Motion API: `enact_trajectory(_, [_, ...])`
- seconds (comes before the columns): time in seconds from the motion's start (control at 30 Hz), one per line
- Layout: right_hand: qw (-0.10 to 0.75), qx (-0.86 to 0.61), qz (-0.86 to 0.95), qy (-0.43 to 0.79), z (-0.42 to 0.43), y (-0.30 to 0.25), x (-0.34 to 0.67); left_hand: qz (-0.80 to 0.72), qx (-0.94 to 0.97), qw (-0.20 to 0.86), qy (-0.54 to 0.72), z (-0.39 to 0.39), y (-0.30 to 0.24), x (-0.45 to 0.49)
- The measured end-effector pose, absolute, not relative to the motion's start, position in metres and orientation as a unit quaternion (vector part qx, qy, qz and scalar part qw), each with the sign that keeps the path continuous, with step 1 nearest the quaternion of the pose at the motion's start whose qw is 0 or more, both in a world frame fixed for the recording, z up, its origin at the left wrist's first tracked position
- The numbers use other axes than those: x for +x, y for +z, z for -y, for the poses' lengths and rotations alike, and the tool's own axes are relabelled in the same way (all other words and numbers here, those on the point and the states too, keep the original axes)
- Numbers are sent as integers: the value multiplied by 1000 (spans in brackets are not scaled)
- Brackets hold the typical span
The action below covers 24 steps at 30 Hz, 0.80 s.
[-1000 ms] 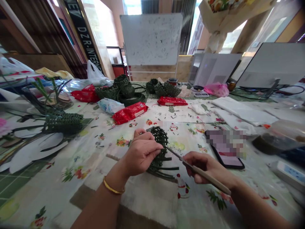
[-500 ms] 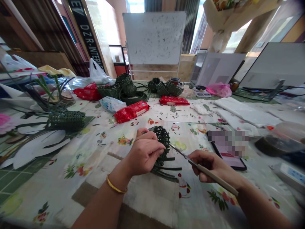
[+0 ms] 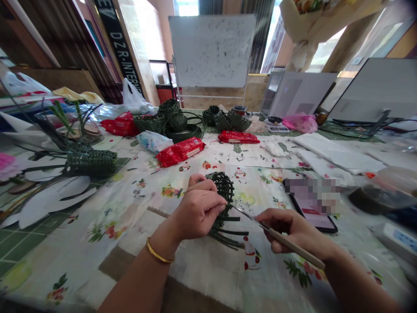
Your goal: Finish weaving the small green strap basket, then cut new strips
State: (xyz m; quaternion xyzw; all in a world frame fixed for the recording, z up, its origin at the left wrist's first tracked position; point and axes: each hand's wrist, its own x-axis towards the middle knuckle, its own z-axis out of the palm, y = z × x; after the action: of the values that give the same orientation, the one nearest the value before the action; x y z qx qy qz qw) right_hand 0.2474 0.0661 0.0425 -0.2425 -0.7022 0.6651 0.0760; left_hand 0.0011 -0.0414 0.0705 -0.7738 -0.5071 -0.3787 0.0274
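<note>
Over the floral tablecloth (image 3: 169, 191), a dark green woven basket piece (image 3: 223, 187) gripped by the curled fingers (image 3: 208, 195) of the left hand (image 3: 198, 208), loose strips (image 3: 228, 232) fanning out below. Right hand (image 3: 295, 228) closed around a slim awl (image 3: 286, 241), forearm low, tip close against the weave. Best kept shallow: piece braced firmly, tip eased gently between strands.

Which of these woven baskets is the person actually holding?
The one with loose strips trailing, gripped in the left hand; the others sit farther off, touching neither hand.
</note>
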Motion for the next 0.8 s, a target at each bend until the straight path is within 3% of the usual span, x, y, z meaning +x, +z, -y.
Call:
enact_trajectory(0.47, [100, -248, 743, 614, -64, 45, 250, 501, -778, 29, -378, 43, 71, 0])
enact_trajectory(0.6, [179, -308, 706, 612, -72, 36, 242, 501, -767, 51, -398, 40, 68, -2])
enact_trajectory(0.7, [256, -392, 697, 544, -86, 24, 240, 529, -710, 98, -454, 34, 60, -2])
enact_trajectory(0.8, [265, -442, 760, 397, -103, 11, 243, 603, -592, 104, -524, 26, 49, -1])
